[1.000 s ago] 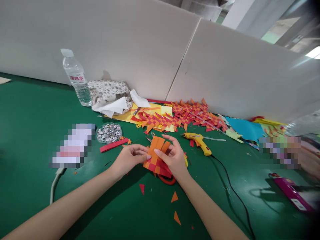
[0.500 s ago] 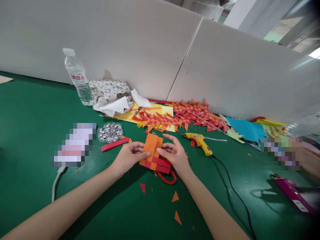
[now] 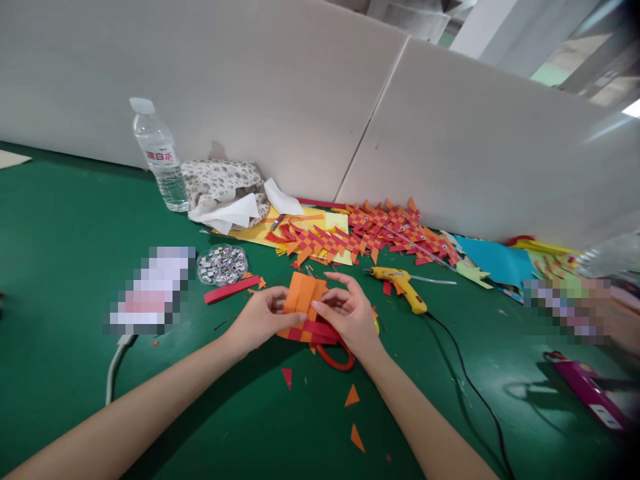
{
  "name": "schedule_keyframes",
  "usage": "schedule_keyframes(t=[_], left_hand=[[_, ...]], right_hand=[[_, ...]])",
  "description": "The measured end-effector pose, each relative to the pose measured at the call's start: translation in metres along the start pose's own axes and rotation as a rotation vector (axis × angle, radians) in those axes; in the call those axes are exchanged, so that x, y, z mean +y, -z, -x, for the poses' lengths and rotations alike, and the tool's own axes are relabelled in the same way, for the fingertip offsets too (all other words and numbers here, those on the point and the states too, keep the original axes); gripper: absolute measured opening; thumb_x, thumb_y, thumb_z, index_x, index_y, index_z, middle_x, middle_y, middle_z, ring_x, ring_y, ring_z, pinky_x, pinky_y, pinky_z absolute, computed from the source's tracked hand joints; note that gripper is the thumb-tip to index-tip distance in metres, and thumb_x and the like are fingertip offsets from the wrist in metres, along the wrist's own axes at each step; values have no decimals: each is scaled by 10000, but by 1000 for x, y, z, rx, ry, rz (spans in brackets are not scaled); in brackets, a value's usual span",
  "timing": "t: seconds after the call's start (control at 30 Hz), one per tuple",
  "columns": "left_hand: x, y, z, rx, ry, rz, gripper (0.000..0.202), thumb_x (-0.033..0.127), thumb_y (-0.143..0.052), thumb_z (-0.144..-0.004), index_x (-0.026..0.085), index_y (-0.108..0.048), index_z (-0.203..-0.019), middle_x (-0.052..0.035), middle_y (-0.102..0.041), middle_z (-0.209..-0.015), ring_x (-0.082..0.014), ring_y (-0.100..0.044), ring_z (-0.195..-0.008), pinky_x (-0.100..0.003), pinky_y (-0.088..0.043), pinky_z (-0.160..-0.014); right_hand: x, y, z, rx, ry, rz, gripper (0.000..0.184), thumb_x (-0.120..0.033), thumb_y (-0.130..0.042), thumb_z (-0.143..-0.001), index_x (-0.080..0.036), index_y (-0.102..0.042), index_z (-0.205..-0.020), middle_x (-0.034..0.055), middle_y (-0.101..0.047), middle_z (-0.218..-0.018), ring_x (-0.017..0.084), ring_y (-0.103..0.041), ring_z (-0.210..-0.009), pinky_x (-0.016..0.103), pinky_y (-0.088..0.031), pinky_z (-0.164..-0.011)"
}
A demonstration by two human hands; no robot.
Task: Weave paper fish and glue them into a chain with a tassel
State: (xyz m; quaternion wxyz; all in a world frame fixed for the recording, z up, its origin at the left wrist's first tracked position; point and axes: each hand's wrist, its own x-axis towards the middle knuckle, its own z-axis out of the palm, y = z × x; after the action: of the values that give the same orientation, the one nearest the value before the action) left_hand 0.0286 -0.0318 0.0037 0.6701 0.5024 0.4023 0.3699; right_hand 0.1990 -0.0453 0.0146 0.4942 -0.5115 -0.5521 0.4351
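Between my two hands is a piece of woven paper strips (image 3: pixel 302 293), orange at the top and checked red and orange at the bottom. My left hand (image 3: pixel 263 319) grips its left side, thumb on the front and fingers behind. On the right side, my right hand (image 3: pixel 353 310) pinches it with the thumb in front; the index finger is raised. Scissors with red handles (image 3: pixel 336 359) lie under the paper, their blades mostly hidden. A red paper strip (image 3: pixel 232 290) lies left of my left hand. Small orange scraps (image 3: pixel 353 395) and a red scrap (image 3: pixel 287 378) are scattered nearer me.
A yellow glue gun (image 3: pixel 400 283) with a black cord lies to the right. Behind are woven paper fish (image 3: pixel 395 230). A dish of googly eyes (image 3: pixel 223 265), a phone (image 3: pixel 153 290) and a water bottle (image 3: pixel 163 160) stand left. Another person's hand (image 3: pixel 613 313) is far right.
My left thumb has slid right and slightly down across the front of the woven paper. The paper's top has tipped a little. Both hands keep hold.
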Motion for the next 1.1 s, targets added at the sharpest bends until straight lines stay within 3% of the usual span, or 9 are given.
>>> schedule_keyframes(t=[0.1,0.2,0.33,0.63,0.8,1.1], left_hand=[[0,0,1,-56,-18,44,425,299,-741,-619,160,-623,-1002,-69,-691,-1005,-207,-650,-881,-304,-505,-769],[2,2,1,20,-63,72,394,319,-716,-655,152,-631,-1002,-70,-700,-985,-218,-648,-907,-313,-507,-794],[4,4,1,122,-63,147,396,340,-735,-635,153,-635,-970,-70,-705,-979,-218,-658,-879,-314,-522,-768],[0,4,0,63,87,195,412,365,-764,-592,159,-680,-939,-80,-701,-1004,-233,-658,-895,-324,-515,-804],[-2,5,-1,87,61,194,342,347,-761,-603,174,-693,-890,-51,-715,-961,-201,-662,-873,-289,-516,-789],[-5,5,0,70,50,174,316,354,-743,-634,174,-679,-886,-40,-717,-917,-177,-660,-813,-266,-513,-728]], right_hand=[[-1,-1,2,-35,-17,-12,535,-306,-730,-646,-248,-472,-1111,-21,-632,-722,140,-625,-661,281,-524,-642],[-1,-1,2,-79,-46,-23,628,-308,-759,-606,-243,-445,-1146,-5,-653,-785,159,-644,-710,302,-537,-667],[0,0,1,-35,-69,-26,602,-307,-741,-633,-236,-443,-1150,-17,-659,-742,156,-650,-675,295,-537,-646],[0,0,3,-40,-37,17,555,-287,-724,-657,-240,-451,-1137,-16,-664,-736,153,-642,-654,279,-524,-611],[1,2,3,-21,-34,-1,538,-317,-712,-674,-244,-447,-1136,3,-682,-779,174,-658,-703,308,-532,-657],[0,2,3,27,-24,-48,512,-313,-725,-666,-252,-461,-1101,-15,-662,-723,164,-641,-636,291,-526,-596]])
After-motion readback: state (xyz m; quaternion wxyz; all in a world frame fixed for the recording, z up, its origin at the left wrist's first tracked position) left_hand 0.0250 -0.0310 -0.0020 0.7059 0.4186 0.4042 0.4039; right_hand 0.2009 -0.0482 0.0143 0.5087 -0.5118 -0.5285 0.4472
